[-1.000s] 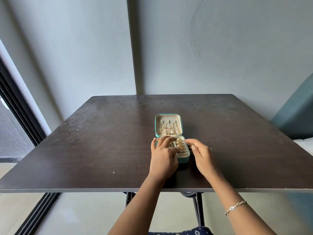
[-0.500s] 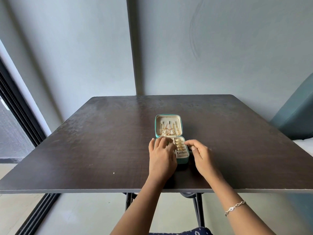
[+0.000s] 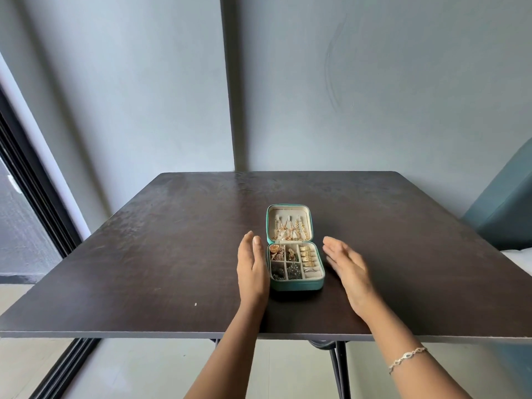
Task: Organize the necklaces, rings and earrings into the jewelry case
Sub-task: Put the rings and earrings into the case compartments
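Jewelry case sits between left grip and right grip, both straight-fingered.

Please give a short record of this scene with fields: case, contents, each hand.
case: teal jewelry case, open, on dark table
lid: necklaces hung inside
base right: gold rings in slots
base left: earrings in compartments
left hand: open, beside case's left wall, contact unclear
right hand: open, right of case, apart; bracelet on wrist
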A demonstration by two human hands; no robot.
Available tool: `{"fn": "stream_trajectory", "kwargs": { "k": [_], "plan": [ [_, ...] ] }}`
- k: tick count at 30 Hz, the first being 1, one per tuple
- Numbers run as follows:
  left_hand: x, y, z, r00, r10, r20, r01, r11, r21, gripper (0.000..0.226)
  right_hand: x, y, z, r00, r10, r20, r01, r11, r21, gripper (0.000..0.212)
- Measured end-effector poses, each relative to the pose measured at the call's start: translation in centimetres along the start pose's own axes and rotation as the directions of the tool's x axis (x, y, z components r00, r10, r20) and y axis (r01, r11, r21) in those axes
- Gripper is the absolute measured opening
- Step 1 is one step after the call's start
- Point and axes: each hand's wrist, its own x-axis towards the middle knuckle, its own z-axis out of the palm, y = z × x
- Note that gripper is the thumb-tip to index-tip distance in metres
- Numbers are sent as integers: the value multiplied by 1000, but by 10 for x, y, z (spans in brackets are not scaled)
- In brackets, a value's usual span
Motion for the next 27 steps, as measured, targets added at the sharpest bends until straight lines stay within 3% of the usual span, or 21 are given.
{"fn": "stream_trajectory", "kwargs": {
  "k": [2,4,6,9,13,15,17,18,20,22,23,27],
  "plan": [
    [8,-3,-1,994,-67,89,78,989,-126,62,7,-7,5,995,101,-13,-97,980,176,48],
    [16,-6,0,983,-131,126,154,970,-188,89,14,-11,12,991,129,-28,-119,966,231,55],
    [19,-4,3,978,-153,139,174,973,-154,98,18,-12,21,989,139,-58,-121,963,239,59],
    [18,-8,11,972,-106,210,104,994,20,94,19,-7,26,990,120,-69,-101,969,226,63],
    [22,-20,12,969,-133,211,133,991,15,97,17,-7,27,996,80,-28,-73,977,200,75],
    [22,-14,10,971,-122,204,130,991,-24,91,14,-9,27,997,77,-25,-69,973,221,103],
    [19,-6,8,976,-80,200,86,996,-24,71,12,-9,27,997,57,-43,-47,976,211,136],
    [18,-4,8,979,-58,196,66,997,-30,59,12,-10,27,998,51,-38,-41,974,222,141],
    [17,-4,7,980,-30,198,37,999,-35,43,11,-12,27,998,55,-19,-48,966,254,127],
    [17,-4,7,978,-6,208,14,999,-33,45,9,-16,28,998,69,6,-68,957,282,89],
    [17,-4,7,976,2,216,3,1000,-25,47,10,-14,27,997,73,11,-73,958,278,81],
    [16,-1,6,975,6,223,-16,999,40,48,9,-14,29,997,79,-24,-70,964,257,85]
  ]
}}
